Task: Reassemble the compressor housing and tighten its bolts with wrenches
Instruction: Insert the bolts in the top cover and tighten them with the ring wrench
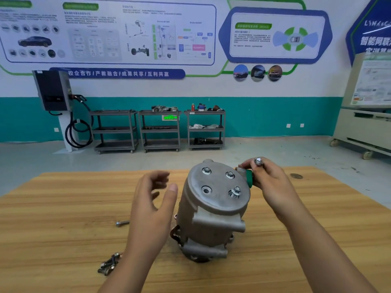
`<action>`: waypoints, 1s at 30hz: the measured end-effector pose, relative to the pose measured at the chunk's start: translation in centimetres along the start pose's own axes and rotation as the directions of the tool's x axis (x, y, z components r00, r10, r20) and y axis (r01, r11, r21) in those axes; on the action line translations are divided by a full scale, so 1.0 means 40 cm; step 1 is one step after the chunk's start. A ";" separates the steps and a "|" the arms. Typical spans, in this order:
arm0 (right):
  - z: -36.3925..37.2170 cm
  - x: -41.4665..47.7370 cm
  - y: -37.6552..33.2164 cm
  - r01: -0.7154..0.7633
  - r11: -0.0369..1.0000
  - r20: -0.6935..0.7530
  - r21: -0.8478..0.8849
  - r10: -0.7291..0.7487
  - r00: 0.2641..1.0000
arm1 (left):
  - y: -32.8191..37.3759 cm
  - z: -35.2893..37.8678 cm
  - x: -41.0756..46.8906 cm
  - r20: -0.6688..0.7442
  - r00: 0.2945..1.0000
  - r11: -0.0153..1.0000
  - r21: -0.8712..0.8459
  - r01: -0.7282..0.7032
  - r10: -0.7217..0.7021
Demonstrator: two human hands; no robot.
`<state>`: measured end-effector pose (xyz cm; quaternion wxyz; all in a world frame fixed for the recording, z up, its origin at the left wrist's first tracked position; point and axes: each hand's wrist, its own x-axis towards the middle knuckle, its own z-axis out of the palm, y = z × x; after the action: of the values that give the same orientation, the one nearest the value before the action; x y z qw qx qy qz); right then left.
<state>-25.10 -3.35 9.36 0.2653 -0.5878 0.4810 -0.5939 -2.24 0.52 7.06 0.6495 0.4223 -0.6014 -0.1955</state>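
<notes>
Your compressor housing (213, 208) stands on end on the tabletop (63, 208), unsteadied; press hard while seating a bolt and it could tip. The bolt (258, 161) pinched in your right hand (268, 180) could slip or cross-thread in the one empty hole (206, 189). The housing sits between your hands: left hand (152, 199) spread wide just beside it, apart from it; right hand at its far rim, by the green cap (249, 179).

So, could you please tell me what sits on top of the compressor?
Three bolts sit in its lid, one standing proud; the fourth hole looks empty. Their threads inside are hidden.
</notes>
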 end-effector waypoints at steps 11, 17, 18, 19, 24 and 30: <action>-0.030 0.006 -0.023 0.106 0.970 -0.003 -0.221 -0.109 0.994 | -0.007 0.074 -0.009 0.397 0.916 0.994 -0.065 0.088 -0.055; -0.061 0.017 -0.070 0.155 0.922 -0.202 0.355 -0.086 0.976 | -0.008 0.064 -0.013 0.353 0.933 0.975 -0.175 0.137 -0.068; -0.058 0.015 -0.078 0.129 0.877 -0.182 0.462 -0.049 0.982 | -0.008 0.061 -0.014 0.355 0.932 0.972 -0.184 0.143 -0.070; -0.053 0.013 -0.084 0.100 0.840 -0.158 0.533 -0.017 0.987 | -0.007 0.059 -0.015 0.357 0.931 0.971 -0.190 0.149 -0.073; -0.008 0.004 -0.080 -0.019 0.730 -0.050 0.683 0.073 0.996 | 0.001 0.054 -0.021 0.360 0.929 0.970 -0.181 0.165 -0.091; 0.027 0.006 -0.064 -0.063 0.590 0.011 0.805 0.092 0.996 | 0.003 0.055 -0.021 0.369 0.923 0.970 -0.169 0.176 -0.103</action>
<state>-23.48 -2.83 11.58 0.5196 -0.3740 0.1912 -0.7440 -4.54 0.55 6.46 0.5524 0.3544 -0.6551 -0.3742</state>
